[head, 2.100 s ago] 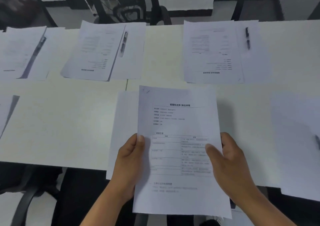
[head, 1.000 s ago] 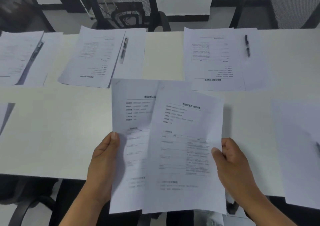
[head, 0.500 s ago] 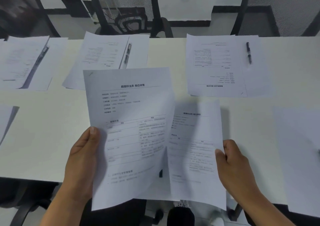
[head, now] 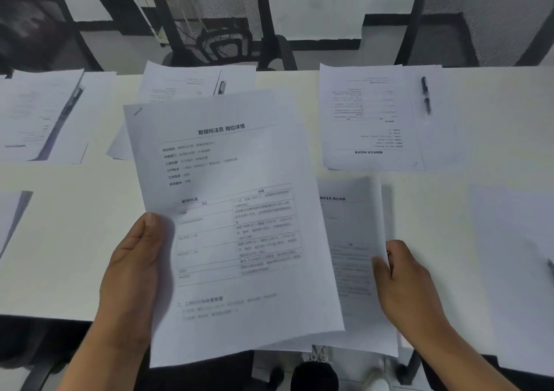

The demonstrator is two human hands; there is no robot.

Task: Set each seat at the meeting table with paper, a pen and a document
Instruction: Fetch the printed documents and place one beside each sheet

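i had my left hand [head: 132, 273] pinching one document [head: 233, 225] and my right hand [head: 407, 282] gripping the stack [head: 356, 270], both raised above the surface [head: 69, 240], apparently to peel off one copy for the next seat.

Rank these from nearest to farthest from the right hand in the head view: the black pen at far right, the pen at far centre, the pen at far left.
From the right hand:
1. Black pen at far right, lying on the paper set almost straight ahead of the hand.
2. Pen at far centre, mostly hidden behind the document the left hand holds.
3. Pen at far left, across the table.
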